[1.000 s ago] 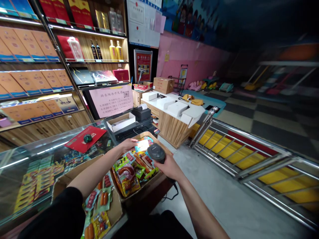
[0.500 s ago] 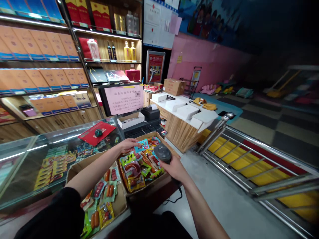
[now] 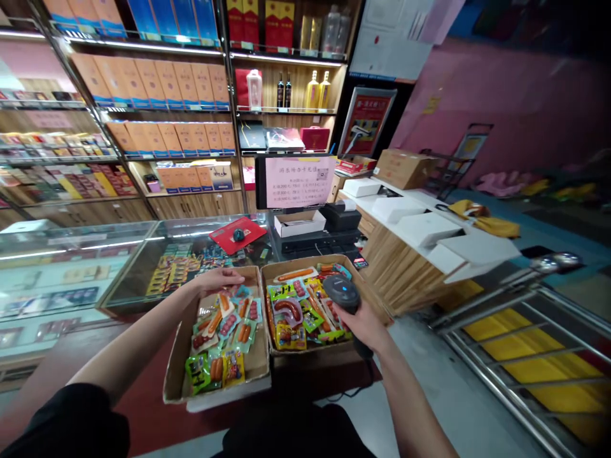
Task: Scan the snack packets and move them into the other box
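My right hand (image 3: 365,326) is wrapped round the grip of a dark handheld barcode scanner (image 3: 342,292), its cable hanging below. The scanner head is over the right side of a cardboard box (image 3: 305,353) of bright sausage packets (image 3: 287,312). Over the back of a second cardboard box (image 3: 170,375), on the left, my left hand (image 3: 216,280) has its fingers stretched out. Just below the fingertips is a blurred blue snack packet (image 3: 242,292), seemingly apart from them. Several sausage packets (image 3: 245,332) lie loosely in that left box.
Behind the boxes stand a glass display counter (image 3: 119,280), a red folder (image 3: 222,240) and a monitor (image 3: 260,184) bearing a pink notice. A white-topped wooden counter (image 3: 396,267) is to the right, beside a metal railing (image 3: 506,299). Stocked shelves (image 3: 176,111) line the back.
My left hand has moved left from the right box to the left box, and the blue packet has moved with it. The view has turned left. My right hand still holds the scanner.
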The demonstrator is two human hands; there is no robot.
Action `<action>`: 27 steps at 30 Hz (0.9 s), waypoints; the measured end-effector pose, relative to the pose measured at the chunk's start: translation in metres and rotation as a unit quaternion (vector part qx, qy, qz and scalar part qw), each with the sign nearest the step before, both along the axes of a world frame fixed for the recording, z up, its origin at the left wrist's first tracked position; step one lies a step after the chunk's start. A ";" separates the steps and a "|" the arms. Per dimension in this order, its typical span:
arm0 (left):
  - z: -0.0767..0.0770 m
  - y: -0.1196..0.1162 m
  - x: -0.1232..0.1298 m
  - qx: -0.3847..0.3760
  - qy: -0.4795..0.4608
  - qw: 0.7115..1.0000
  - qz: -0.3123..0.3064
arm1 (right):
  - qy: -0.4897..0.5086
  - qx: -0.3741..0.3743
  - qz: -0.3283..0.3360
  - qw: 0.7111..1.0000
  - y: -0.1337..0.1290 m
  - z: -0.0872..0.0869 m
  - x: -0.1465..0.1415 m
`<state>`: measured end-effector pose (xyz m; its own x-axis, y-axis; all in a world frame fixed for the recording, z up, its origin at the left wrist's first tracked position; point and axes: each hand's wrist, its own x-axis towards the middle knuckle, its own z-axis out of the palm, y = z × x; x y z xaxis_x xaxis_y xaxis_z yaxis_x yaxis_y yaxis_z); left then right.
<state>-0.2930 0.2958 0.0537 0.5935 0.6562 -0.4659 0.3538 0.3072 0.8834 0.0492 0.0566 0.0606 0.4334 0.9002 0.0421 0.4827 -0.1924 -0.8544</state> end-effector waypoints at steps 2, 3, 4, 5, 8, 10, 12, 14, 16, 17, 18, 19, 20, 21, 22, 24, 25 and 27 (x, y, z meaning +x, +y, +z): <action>0.002 -0.003 -0.004 0.001 0.002 1.000 0.006 | -0.007 -0.029 0.003 1.000 0.001 0.001 0.000; 0.003 -0.004 -0.003 0.002 0.001 1.000 0.004 | -0.008 -0.041 0.006 0.999 0.001 0.001 0.001; 0.003 -0.005 0.001 0.004 0.000 1.000 0.000 | -0.003 -0.040 0.009 0.999 0.001 0.001 0.002; 0.003 -0.005 0.006 0.005 -0.002 1.000 -0.005 | 0.004 -0.037 0.012 0.999 0.000 0.001 0.003; 0.001 -0.005 0.029 -0.003 0.004 1.000 -0.022 | 0.040 -0.030 0.003 0.999 -0.005 0.000 0.009; -0.001 -0.004 0.051 -0.017 0.007 0.999 -0.039 | 0.068 -0.032 -0.024 0.997 -0.010 -0.001 0.013; -0.002 -0.004 0.076 -0.026 0.000 0.997 -0.067 | 0.081 -0.024 -0.055 0.995 -0.016 0.000 0.017; -0.004 -0.004 0.103 -0.023 -0.011 0.994 -0.104 | 0.078 -0.008 -0.067 0.995 -0.023 0.002 0.021; -0.006 -0.006 0.131 -0.017 -0.016 0.990 -0.142 | 0.068 0.000 -0.071 0.995 -0.031 0.003 0.024; -0.007 -0.008 0.146 -0.016 -0.018 0.987 -0.160 | 0.065 -0.004 -0.076 0.995 -0.034 0.004 0.026; -0.009 -0.011 0.160 -0.016 -0.020 0.984 -0.175 | 0.063 -0.012 -0.087 0.994 -0.038 0.004 0.027; -0.011 -0.014 0.175 -0.015 -0.021 0.982 -0.187 | 0.061 -0.023 -0.103 0.993 -0.041 0.004 0.029; -0.014 -0.017 0.190 -0.012 -0.020 0.980 -0.196 | 0.060 -0.033 -0.118 0.991 -0.044 0.004 0.030; -0.018 -0.020 0.204 -0.005 -0.019 0.979 -0.203 | 0.060 -0.041 -0.130 0.989 -0.047 0.005 0.031; -0.021 -0.024 0.218 0.006 -0.017 0.978 -0.209 | 0.060 -0.045 -0.138 0.988 -0.050 0.005 0.031; -0.030 -0.032 0.245 0.036 -0.012 0.974 -0.223 | 0.062 -0.046 -0.146 0.986 -0.054 0.006 0.033; -0.035 -0.036 0.258 0.052 -0.007 0.972 -0.230 | 0.062 -0.045 -0.148 0.986 -0.056 0.007 0.034; -0.044 -0.043 0.281 0.087 0.012 0.967 -0.240 | 0.056 -0.038 -0.156 0.986 -0.059 0.007 0.035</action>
<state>-0.0123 0.2524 0.0097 0.8391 0.3775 -0.3918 0.4407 -0.0493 0.8963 0.0843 -0.0029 0.0680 0.6872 0.7217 -0.0837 0.2942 -0.3818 -0.8762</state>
